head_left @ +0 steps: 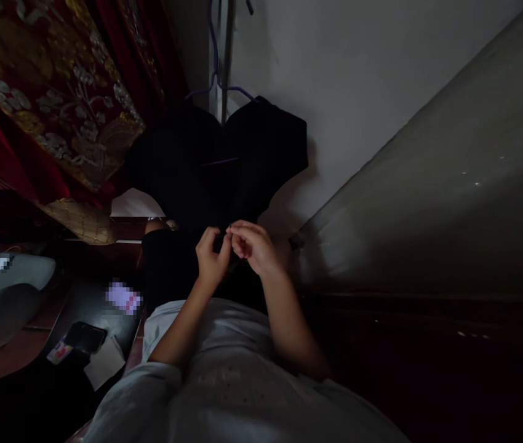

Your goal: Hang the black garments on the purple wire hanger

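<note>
My left hand [213, 257] and my right hand [255, 246] meet in front of my body, with their fingertips close together. The left fingers curl, and its thumb reaches up to the right fingertips. My right thumb and forefinger are pinched, its other fingers bent. Whatever is between the fingertips is too small and dark to make out. Just beyond the hands hangs a black garment [261, 144] on a purple hanger [216, 80]. Whether the fingers touch its lower edge cannot be told.
On the left hangs a red curtain [90, 111] with gold and silver patterns. Below it are a grey chair [35, 271] and a dark surface bearing a black phone [85, 337] and a white paper [104, 363]. A pale wall [335, 74] and a slanting grey panel [450, 197] stand right.
</note>
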The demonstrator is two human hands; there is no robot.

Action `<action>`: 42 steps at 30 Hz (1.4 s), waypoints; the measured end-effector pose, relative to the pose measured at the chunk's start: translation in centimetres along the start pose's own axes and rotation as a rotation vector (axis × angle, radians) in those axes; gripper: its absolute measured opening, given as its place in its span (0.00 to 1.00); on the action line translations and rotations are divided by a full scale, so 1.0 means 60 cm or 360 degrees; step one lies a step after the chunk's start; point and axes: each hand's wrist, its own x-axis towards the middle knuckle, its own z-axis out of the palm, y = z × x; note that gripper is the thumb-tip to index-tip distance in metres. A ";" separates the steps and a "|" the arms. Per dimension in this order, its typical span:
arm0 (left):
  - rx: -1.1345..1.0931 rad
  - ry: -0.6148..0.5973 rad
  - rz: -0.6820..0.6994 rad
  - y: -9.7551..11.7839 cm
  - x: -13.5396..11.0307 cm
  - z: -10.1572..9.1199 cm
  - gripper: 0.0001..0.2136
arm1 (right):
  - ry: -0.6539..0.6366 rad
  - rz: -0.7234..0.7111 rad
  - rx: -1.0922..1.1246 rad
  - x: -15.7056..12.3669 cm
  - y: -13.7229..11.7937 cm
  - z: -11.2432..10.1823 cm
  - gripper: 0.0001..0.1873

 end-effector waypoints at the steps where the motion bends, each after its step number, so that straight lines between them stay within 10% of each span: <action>1: -0.0003 -0.0007 0.0016 0.000 0.000 0.000 0.12 | 0.0017 -0.0008 0.0001 -0.001 -0.001 0.001 0.13; 22: -0.0046 -0.0067 0.0064 -0.008 0.007 -0.010 0.10 | 0.0127 0.0019 0.0263 0.011 -0.018 0.017 0.14; 33: 0.0238 -0.0223 0.0049 -0.081 0.026 0.011 0.04 | 0.0250 -0.0434 0.0235 0.164 -0.212 0.078 0.14; 38: 0.0422 -0.0572 0.0082 -0.026 0.068 -0.006 0.03 | 0.0167 -0.0600 0.0058 0.159 -0.206 0.070 0.20; 42: 0.0346 -0.0339 0.0377 0.049 0.161 -0.039 0.12 | 0.0114 -0.0684 -0.0033 0.130 -0.197 0.067 0.21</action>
